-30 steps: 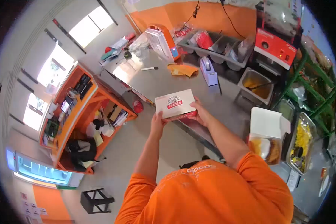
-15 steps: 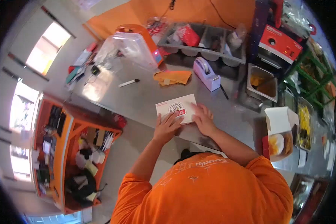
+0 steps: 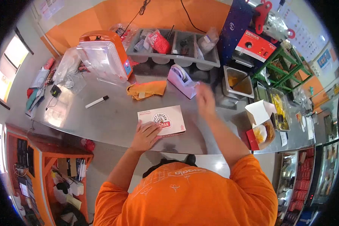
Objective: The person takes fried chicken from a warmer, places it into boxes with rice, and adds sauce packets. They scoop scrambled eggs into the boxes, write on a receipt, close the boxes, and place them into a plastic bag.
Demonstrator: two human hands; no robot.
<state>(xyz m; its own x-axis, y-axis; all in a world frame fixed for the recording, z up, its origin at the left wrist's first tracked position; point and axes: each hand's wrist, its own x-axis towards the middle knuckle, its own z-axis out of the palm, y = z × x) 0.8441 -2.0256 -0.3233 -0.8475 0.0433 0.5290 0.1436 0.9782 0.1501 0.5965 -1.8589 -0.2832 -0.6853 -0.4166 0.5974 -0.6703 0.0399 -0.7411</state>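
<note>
A closed white box (image 3: pixel 173 118) with a red and black chicken logo lies on the steel counter. My left hand (image 3: pixel 146 135) rests on its left front part, fingers stretched out over the lid. My right hand (image 3: pixel 205 98) is raised off the box, at the front end of the lilac tape dispenser (image 3: pixel 181 80). Motion smears its fingers, so whether it holds tape cannot be made out. An orange cloth (image 3: pixel 148 89) lies behind the box, and a capped marker (image 3: pixel 96 101) is to the left.
An orange lamp (image 3: pixel 105 56) and a grey divided bin (image 3: pixel 165 59) stand at the back. On the right are a steel pan (image 3: pixel 237 90), an open box with food (image 3: pixel 260 130), a tray of yellow food (image 3: pixel 281 113) and a red-fronted machine (image 3: pixel 255 45).
My right hand has left the box and moved up to the tape dispenser. My left hand stays on the box. The camera view has shifted, showing more of the right side.
</note>
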